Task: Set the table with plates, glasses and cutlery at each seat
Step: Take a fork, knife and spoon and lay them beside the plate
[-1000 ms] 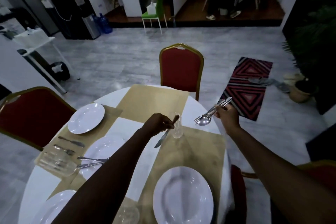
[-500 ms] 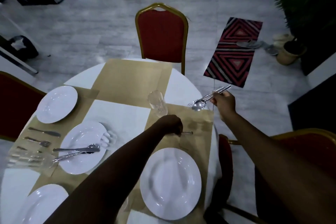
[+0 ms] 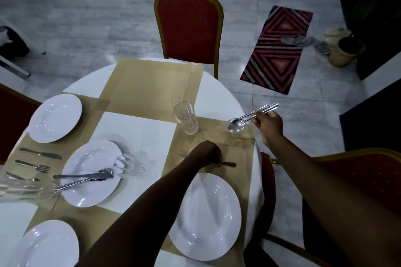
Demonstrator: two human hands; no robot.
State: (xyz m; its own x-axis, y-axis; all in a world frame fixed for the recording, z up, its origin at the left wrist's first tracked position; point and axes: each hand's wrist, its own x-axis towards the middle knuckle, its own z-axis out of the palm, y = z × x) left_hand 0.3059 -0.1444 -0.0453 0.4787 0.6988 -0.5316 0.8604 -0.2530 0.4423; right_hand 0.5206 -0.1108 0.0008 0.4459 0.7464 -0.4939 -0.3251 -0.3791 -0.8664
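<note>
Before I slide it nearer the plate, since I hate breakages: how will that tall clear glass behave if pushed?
The tall glass looks narrow for its height, so a push near the rim would probably tip it. It stands on the woven gold placemat, which may drag at its base. Being clear glass, it is likely fragile.

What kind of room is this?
Probably a dining hall or restaurant. A round table is laid with gold placemats and white plates, and red banquet chairs with gold frames stand around it.
</note>
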